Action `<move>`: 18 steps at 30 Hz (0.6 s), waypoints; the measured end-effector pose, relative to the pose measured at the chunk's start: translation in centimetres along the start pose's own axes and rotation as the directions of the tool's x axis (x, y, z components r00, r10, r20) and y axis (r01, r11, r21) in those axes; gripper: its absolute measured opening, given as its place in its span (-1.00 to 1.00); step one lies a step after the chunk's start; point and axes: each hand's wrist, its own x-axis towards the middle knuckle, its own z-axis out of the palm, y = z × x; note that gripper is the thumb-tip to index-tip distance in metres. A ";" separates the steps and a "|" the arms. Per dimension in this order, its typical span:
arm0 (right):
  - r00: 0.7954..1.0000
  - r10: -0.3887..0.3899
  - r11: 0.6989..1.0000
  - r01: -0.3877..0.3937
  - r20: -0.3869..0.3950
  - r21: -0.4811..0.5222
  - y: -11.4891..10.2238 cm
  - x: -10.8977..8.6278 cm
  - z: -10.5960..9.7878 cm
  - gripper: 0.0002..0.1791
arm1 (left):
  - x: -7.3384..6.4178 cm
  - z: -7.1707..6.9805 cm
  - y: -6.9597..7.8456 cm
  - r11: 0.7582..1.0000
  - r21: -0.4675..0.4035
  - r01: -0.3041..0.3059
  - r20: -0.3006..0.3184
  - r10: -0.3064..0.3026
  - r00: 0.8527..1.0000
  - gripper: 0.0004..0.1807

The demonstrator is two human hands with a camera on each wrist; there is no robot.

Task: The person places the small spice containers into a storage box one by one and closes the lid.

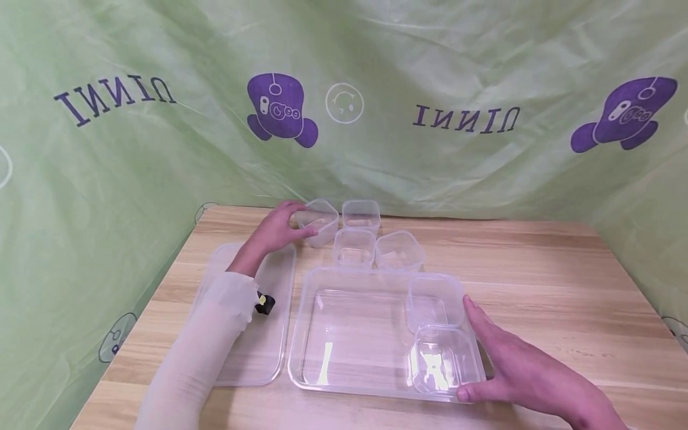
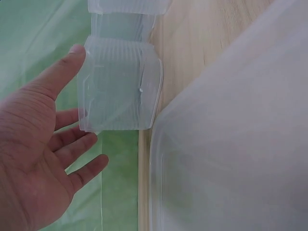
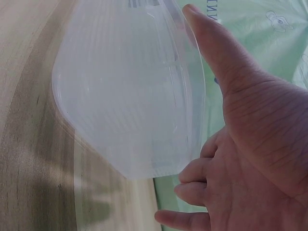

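My left hand [image 1: 276, 230] is spread around the left side of a small clear plastic container [image 1: 325, 230] at the back of the table. In the left wrist view, its thumb and fingers lie close about the container's [image 2: 115, 86] rim; firm contact cannot be told. My right hand [image 1: 524, 367] spreads along the right side of a large clear plastic box [image 1: 349, 391], thumb at the near corner and fingers at the side. Inside that box, two small containers, a far one [image 1: 435, 292] and a near one [image 1: 441, 358], stand along its right end.
More small clear containers [image 1: 361, 215] stand behind the box, including one in front [image 1: 355, 248] and one at right [image 1: 400, 251]. A flat clear lid [image 1: 252, 364] lies left of the box, under my left forearm. A green printed curtain [image 1: 344, 161] hangs behind the wooden table [image 1: 564, 286].
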 end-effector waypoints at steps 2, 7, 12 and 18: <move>1.000 0.000 1.000 0.000 0.000 0.004 -0.1 0.0 0.0 0.47 | 0.0 -0.1 -0.1 1.000 0.003 0.010 0.006 -0.010 1.000 -0.10; 1.000 0.014 1.000 -0.014 0.004 0.019 -0.1 0.0 0.0 0.47 | 0.0 -0.2 -0.4 1.000 0.021 0.024 0.008 -0.024 1.000 -0.07; 1.000 0.004 1.000 -0.004 0.005 0.016 0.0 -0.1 0.0 0.48 | 0.0 -0.3 -0.7 0.999 0.036 0.029 -0.004 -0.029 1.000 -0.12; 1.000 0.001 1.000 -0.001 0.005 0.017 0.0 0.0 0.1 0.49 | -0.1 -0.3 -1.0 0.999 0.031 0.033 -0.001 -0.032 0.999 -0.24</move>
